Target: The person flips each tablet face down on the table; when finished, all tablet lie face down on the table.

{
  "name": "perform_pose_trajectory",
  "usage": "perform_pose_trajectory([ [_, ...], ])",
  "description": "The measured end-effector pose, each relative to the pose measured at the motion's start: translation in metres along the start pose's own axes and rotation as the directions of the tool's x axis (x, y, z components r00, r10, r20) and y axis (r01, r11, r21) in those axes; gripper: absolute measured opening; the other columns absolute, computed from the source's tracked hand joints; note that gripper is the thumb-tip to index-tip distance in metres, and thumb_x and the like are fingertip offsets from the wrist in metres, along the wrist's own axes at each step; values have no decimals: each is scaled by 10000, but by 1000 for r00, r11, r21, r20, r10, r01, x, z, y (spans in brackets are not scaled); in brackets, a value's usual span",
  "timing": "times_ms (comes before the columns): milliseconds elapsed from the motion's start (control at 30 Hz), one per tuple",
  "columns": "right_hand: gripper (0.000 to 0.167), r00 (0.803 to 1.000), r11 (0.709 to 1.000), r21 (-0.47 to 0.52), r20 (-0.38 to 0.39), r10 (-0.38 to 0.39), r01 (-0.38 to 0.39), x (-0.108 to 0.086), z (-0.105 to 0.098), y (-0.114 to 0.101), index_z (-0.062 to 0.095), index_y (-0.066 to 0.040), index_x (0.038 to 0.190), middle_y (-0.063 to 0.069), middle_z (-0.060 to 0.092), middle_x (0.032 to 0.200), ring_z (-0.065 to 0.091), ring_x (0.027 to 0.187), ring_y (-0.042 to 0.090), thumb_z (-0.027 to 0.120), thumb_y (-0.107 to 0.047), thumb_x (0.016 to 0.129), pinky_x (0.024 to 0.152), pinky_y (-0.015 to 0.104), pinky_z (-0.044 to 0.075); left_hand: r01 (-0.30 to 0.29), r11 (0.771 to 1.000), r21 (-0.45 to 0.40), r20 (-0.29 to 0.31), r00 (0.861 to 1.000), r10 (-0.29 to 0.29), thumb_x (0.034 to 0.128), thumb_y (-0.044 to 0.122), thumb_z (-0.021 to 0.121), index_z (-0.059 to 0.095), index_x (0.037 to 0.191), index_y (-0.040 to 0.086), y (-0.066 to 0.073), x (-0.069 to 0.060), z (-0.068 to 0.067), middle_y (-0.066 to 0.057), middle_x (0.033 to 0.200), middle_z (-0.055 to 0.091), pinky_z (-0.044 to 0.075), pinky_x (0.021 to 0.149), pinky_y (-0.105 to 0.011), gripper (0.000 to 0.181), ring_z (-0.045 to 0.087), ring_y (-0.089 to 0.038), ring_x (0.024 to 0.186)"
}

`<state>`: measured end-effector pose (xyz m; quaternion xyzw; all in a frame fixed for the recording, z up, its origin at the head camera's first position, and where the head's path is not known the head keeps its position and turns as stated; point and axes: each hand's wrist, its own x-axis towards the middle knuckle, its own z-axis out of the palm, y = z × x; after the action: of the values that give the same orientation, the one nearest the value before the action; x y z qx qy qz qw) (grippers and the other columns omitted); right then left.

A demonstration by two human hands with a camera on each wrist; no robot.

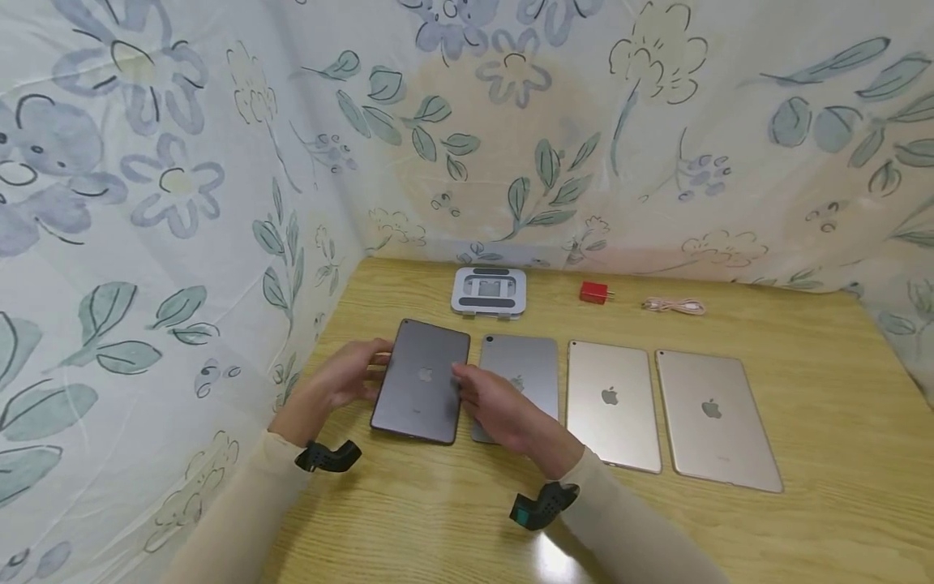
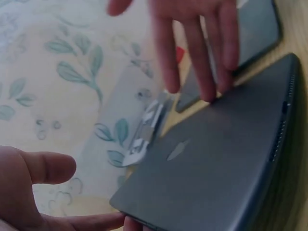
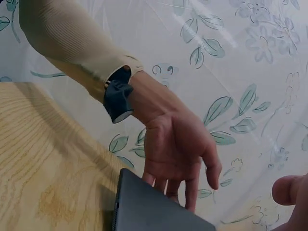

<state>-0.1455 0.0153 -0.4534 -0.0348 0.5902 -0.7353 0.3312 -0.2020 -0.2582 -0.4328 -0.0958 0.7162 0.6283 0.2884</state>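
Note:
A dark grey tablet (image 1: 421,397), back side up, lies between my two hands at the left end of a row of tablets. My left hand (image 1: 355,371) is at its left edge. In the left wrist view the left fingertips (image 2: 103,222) touch that edge, and the thumb stands away from it. On the other side, my right hand (image 1: 503,405) has its fingers straight at the tablet's right edge, seen in the left wrist view. The right hand partly covers a second grey tablet (image 1: 536,357). Whether the dark tablet is slightly raised, I cannot tell.
Two gold tablets (image 1: 609,430) (image 1: 718,446) lie to the right, backs up. Behind the row are a folded silver stand (image 1: 489,302), a red charger plug (image 1: 594,293) and a coiled pale pink cable (image 1: 673,305). Floral cloth (image 1: 511,186) hangs behind and left of the wooden table (image 1: 409,511).

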Motion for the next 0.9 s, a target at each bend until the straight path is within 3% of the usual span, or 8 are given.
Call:
perform_pose_trajectory([
  [133, 816, 1000, 1000, -14, 24, 2, -2, -4, -2, -3, 32, 51, 1730, 251, 0, 1831, -14, 1705, 443, 414, -408, 1173, 1415, 516, 95, 13, 999, 49, -37, 999, -11, 1171, 289, 430, 394, 1637, -70, -6, 5, 7, -300, 1686, 330, 513, 1167, -650, 589, 405, -489, 1540],
  [233, 815, 1000, 1000, -16, 25, 11, -11, -7, -3, -4, 32, 48, 1731, 259, 1, 1829, -10, 1704, 445, 409, -412, 1174, 1415, 512, 96, 8, 989, 147, -55, 998, 0, 1159, 286, 473, 345, 1632, -137, -9, 6, 13, -341, 1734, 261, 392, 1263, -696, 648, 301, -535, 1610],
  [433, 753, 1000, 1000, -24, 9, -6, 6, -9, -4, -3, 116, 45, 1730, 249, 19, 1832, 0, 1707, 434, 385, -401, 1186, 1414, 528, 86, -25, 926, 376, -108, 992, 70, 1146, 326, 537, 443, 1597, -124, -13, 7, 27, -329, 1719, 346, 433, 1255, -644, 645, 348, -491, 1604],
  [600, 725, 1000, 999, -30, 16, -19, 20, -13, -7, -2, 129, 40, 1731, 224, 1, 1838, -9, 1710, 414, 370, -386, 1196, 1415, 524, 86, -55, 897, 439, -131, 983, 125, 1148, 341, 532, 424, 1621, -93, -13, 4, 32, -329, 1685, 408, 481, 1216, -636, 651, 420, -490, 1564],
  [700, 707, 999, 999, -35, 33, -35, 36, -23, -14, -2, 151, 38, 1730, 229, 34, 1836, 44, 1705, 427, 376, -373, 1200, 1410, 521, 126, -74, 878, 473, -157, 973, 167, 1142, 348, 542, 415, 1644, -45, -13, 2, 30, -322, 1674, 427, 517, 1170, -631, 649, 493, -488, 1506],
  [767, 693, 997, 996, -63, 50, -54, 57, -37, -25, -4, 186, 38, 1726, 242, 97, 1828, 127, 1693, 447, 365, -381, 1204, 1400, 536, 173, -96, 852, 515, -174, 961, 213, 1139, 351, 548, 442, 1641, -14, -10, -1, 27, -316, 1656, 448, 533, 1135, -630, 630, 527, -492, 1463],
  [900, 675, 984, 967, -186, 56, -168, 176, -77, -60, -17, 277, 39, 1703, 266, 274, 1776, 314, 1619, 512, 340, -418, 1211, 1357, 547, 297, -152, 798, 583, -197, 926, 321, 1142, 353, 555, 500, 1620, 34, 5, -16, 16, -285, 1620, 483, 571, 1052, -601, 577, 563, -483, 1406],
])
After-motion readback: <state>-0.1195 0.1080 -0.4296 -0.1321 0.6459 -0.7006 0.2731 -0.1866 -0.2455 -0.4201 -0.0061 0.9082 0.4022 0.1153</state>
